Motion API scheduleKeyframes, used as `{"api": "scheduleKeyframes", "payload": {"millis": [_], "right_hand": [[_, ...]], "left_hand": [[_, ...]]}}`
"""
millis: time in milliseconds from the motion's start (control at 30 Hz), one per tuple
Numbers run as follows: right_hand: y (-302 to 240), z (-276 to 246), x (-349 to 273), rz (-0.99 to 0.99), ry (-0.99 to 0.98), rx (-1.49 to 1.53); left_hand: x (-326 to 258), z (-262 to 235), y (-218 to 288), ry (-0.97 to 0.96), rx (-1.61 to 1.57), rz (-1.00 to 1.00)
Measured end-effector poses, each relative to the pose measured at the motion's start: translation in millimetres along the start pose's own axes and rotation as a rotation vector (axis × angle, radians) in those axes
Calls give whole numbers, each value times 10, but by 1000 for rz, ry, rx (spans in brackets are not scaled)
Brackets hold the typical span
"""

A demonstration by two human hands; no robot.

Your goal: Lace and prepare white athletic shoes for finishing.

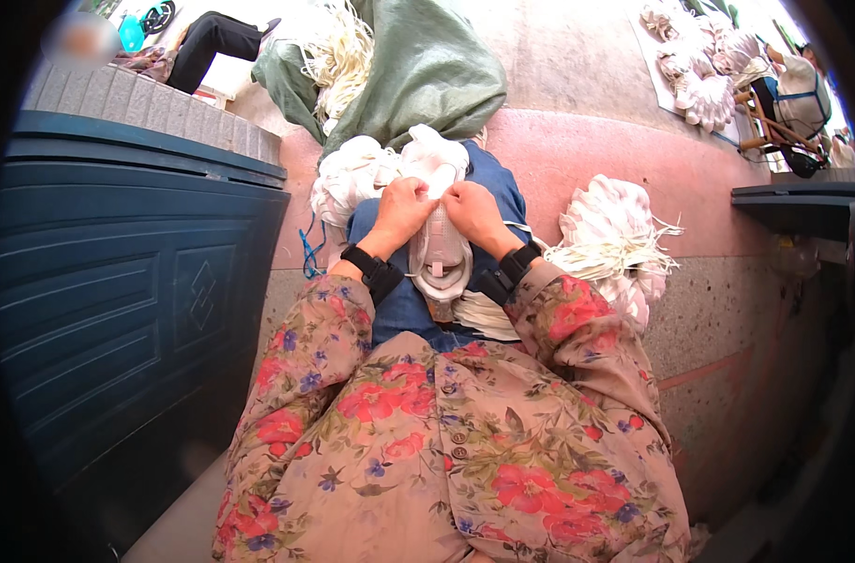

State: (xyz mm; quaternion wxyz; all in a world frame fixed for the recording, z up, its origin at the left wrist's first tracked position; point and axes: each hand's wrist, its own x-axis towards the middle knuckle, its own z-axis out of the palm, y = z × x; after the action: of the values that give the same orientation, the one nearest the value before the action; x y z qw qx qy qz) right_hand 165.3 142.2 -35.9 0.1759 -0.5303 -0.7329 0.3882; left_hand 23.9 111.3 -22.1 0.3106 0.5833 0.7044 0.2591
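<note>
A pale pink and white shoe upper (440, 251) lies lengthwise over my lap, its heel opening toward me. My left hand (404, 210) and my right hand (474, 210) meet above its front part, thumbs and fingers pinched close together. Whatever is between the fingertips is too small to make out. Just beyond my hands, more white material (434, 155) rests at my knees, beside a bunched pile of white shoe uppers (357, 178). White laces or strips (485, 316) lie on my lap near my right wrist. Each wrist has a black strap.
A green sack (427, 75) with pale laces (341, 61) stands ahead. White uppers with loose laces (610, 225) sit at my right. A dark blue panelled door (127, 281) borders the left. Far right are more bundles (704, 75) and a chair (774, 117); a person sits far left.
</note>
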Motion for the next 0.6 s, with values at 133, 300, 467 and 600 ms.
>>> {"api": "scheduleKeyframes", "payload": {"millis": [133,300,467,600], "right_hand": [[64,27,-10,-66,11,66],[-6,15,-18,-173,93,-40],[-120,-50,140,-363,42,-45],[96,4,136,-384,-27,-4]], "left_hand": [[-34,-45,3,-25,4,-17],[-31,-42,7,-7,71,17],[31,-38,26,30,140,28],[2,155,-188,65,243,222]]}}
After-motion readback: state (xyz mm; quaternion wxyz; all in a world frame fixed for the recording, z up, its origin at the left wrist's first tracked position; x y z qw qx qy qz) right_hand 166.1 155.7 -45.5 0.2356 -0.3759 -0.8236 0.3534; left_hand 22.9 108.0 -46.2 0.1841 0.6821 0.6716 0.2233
